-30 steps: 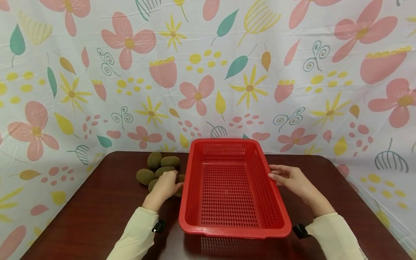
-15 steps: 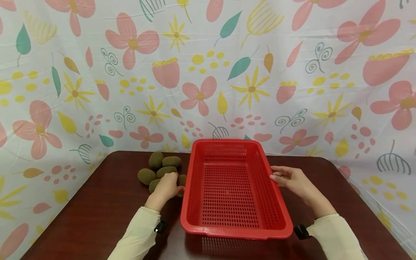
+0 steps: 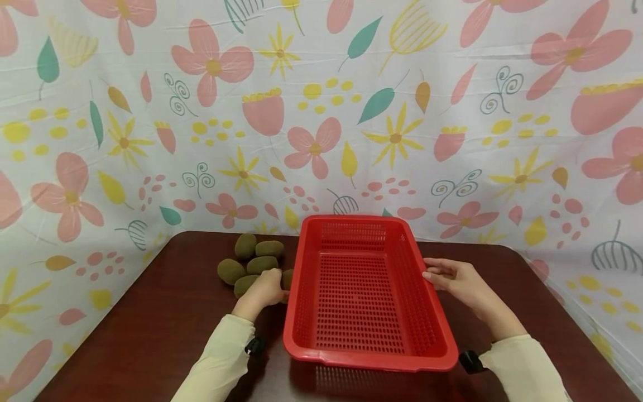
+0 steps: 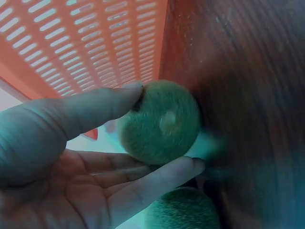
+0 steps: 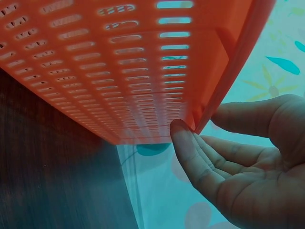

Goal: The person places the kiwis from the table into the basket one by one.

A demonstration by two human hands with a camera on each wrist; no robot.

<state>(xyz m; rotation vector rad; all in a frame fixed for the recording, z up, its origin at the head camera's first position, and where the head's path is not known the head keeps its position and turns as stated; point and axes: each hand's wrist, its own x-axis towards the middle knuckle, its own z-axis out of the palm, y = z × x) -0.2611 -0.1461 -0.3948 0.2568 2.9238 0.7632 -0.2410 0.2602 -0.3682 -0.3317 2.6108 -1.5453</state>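
My left hand (image 3: pixel 264 289) is beside the left wall of a red plastic basket (image 3: pixel 306 357). In the left wrist view, its thumb and fingers pinch a fuzzy brown kiwifruit (image 4: pixel 159 125) near the basket's slotted side, and another kiwifruit (image 4: pixel 183 210) lies below the fingers. The head view mostly hides the pinched fruit behind the hand. Several more kiwifruit (image 3: pixel 262 264) lie grouped left of the basket. On the opposite side, my right hand (image 3: pixel 459 279) holds the basket's right rim, thumb on top and fingers beneath, as the right wrist view shows.
A dark brown wooden table (image 3: pixel 166 329) carries everything. Behind it hangs a white cloth (image 3: pixel 321 84) printed with flowers and leaves. The basket's front rim overhangs the table, casting a reflection on its surface.
The head view has shifted slightly, so the scene sits further right. My left thumb shows less than before, tucked in behind the hand. The right hand keeps its hold on the rim.
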